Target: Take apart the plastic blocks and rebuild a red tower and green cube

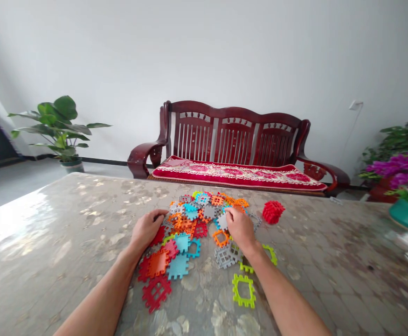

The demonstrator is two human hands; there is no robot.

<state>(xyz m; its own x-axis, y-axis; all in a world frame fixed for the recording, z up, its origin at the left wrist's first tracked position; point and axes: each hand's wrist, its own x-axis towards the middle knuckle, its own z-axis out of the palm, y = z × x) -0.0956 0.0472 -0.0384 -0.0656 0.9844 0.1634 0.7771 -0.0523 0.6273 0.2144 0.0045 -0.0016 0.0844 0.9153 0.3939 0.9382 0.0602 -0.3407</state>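
Table (200, 303): a patterned, shiny top runs beneath both of my hands.
Lime frame (236, 291): I see it flat, in front of the right hand, beside that forearm.
Dark red window piece (156, 290): it lies in front of the left hand, near that forearm.
Light blue piece (178, 267): solid, between my 2 forearms, next to an orange-red piece (158, 262).
Grey window piece (224, 257): just in front of the right hand, with an orange frame (221, 232) beyond it.
Left hand (148, 228): fingers bent and close together at the pile's left edge; I cannot tell if they grip anything.
Right hand (240, 227): fingers curled narrow at a plain grey piece (222, 222); I cannot tell whether it is held.
Pile (190, 217): mixed colourful pieces, overlapping, mostly between my 2 hands and reaching beyond them.
Red ball (273, 212): right of the right hand, apart from the pile.
Bench (235, 135): dark wood, past both hands, with a red floral cushion (238, 172).
Wall (224, 56): pale, behind the bench.
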